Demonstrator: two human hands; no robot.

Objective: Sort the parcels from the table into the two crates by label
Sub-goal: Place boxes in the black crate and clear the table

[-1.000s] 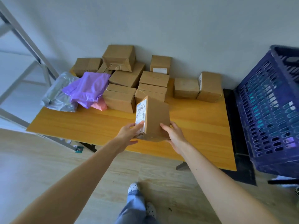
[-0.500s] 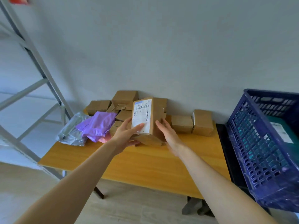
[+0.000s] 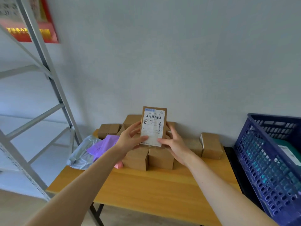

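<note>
**Sorting in progress: one parcel up for label check, most stock unsorted.**

The held parcel (image 3: 154,128) is raised upright above the far stack, with its white label facing the camera. The left grip (image 3: 130,141) and right grip (image 3: 176,144) both curl round its lower sides, thumbs resting on the label's bottom edge; neither is free. On the tabletop (image 3: 154,190) a cluster of brown boxes (image 3: 146,159) sits along the far edge. A purple mailer (image 3: 104,145), a grey mailer (image 3: 81,152) and a pink item (image 3: 118,165) lie at its left. The blue crate (image 3: 263,168) at the right already holds at least one teal parcel (image 3: 287,151) bearing a label. The second crate is out of view. Judgement: early stage, with the bulk left to sort and the held parcel awaiting assignment.
</note>
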